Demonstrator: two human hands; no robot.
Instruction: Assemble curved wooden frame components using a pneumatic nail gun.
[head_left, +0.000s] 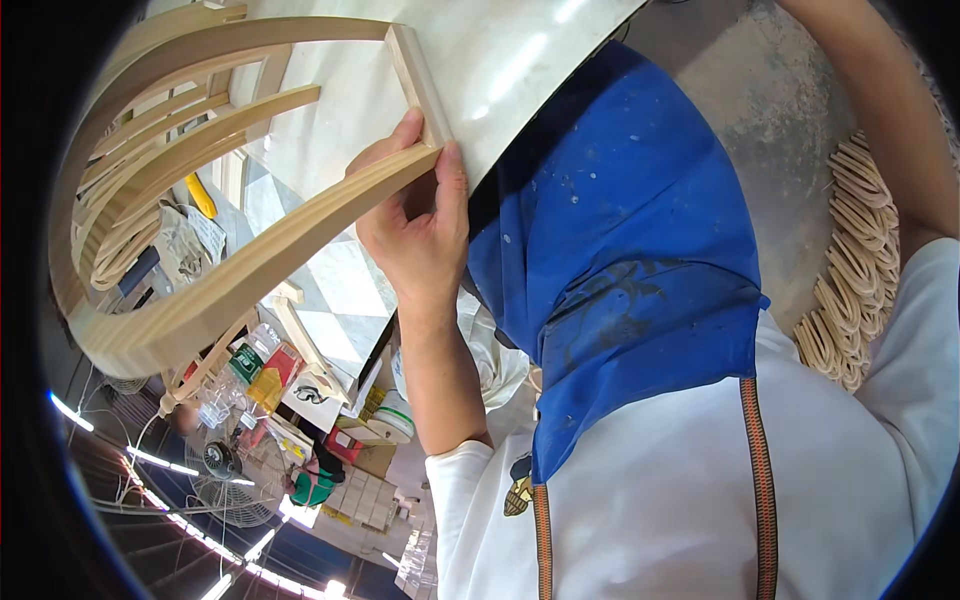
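Observation:
My left hand is closed on a corner of a pale wooden frame, thumb on one side and fingers on the other. The frame has a long curved outline and a short straight crosspiece at the held end. That end lies over the edge of a light, glossy tabletop. My right arm reaches up past the top right rim, and its hand is outside the picture.
More curved wooden pieces stand behind the frame. A yellow-handled tool and crumpled cloth lie near them. Stacked bent wooden pieces sit on the right. Further off are a cluttered bench, a fan and a person in green.

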